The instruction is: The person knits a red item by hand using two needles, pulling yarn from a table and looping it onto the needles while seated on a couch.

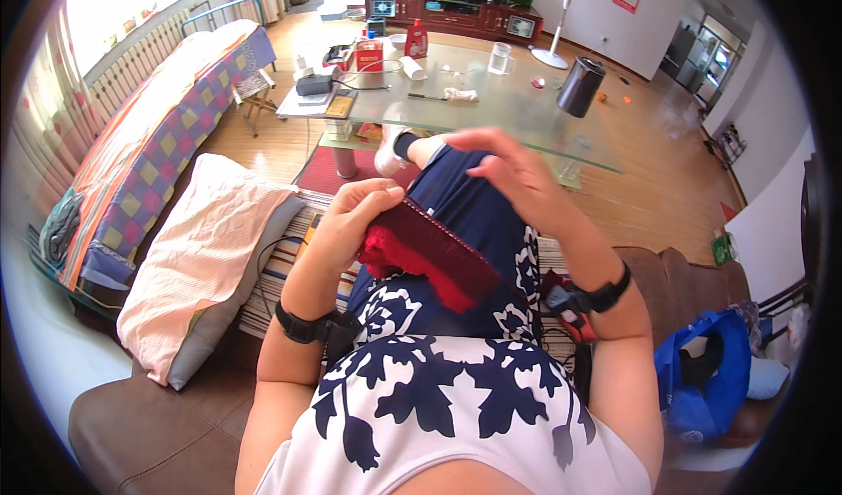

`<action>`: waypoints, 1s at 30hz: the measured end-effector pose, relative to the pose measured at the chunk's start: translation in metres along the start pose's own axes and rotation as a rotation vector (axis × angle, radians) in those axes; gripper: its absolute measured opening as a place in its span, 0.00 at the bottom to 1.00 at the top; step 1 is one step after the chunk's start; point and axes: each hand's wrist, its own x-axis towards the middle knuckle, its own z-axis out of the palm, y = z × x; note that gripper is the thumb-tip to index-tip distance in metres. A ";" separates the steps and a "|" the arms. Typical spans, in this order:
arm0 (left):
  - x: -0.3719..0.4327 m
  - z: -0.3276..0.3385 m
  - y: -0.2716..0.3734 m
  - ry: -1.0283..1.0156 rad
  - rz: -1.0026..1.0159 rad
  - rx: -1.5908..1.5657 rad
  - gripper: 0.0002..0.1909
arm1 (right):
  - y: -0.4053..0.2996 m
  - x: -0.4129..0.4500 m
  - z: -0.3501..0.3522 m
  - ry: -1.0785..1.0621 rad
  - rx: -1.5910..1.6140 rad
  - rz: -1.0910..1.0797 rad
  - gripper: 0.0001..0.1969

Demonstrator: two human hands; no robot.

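Note:
A knitted piece in dark maroon and bright red (454,251) hangs over my lap, slanting down to the right. My left hand (355,215) pinches its upper left corner between thumb and fingers. Pale stitches run along the piece's upper edge; whether a needle lies in them is hard to tell. My right hand (520,179) is raised above my right knee, apart from the knitting. Its fingers are spread and blurred, and I see nothing in them. Beneath both hands is a navy skirt with white flowers (454,173).
Ahead stands a glass coffee table (520,104) bearing a dark kettle (581,86), a glass jar (500,58), a red bottle (416,39) and a black adapter (316,85). A pillow (204,258) lies on my left. A blue bag (707,376) sits to my right on the brown sofa (164,422).

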 end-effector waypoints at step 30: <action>0.017 -0.010 -0.027 -0.095 0.109 0.164 0.08 | 0.037 0.017 0.052 0.162 -0.810 -0.501 0.04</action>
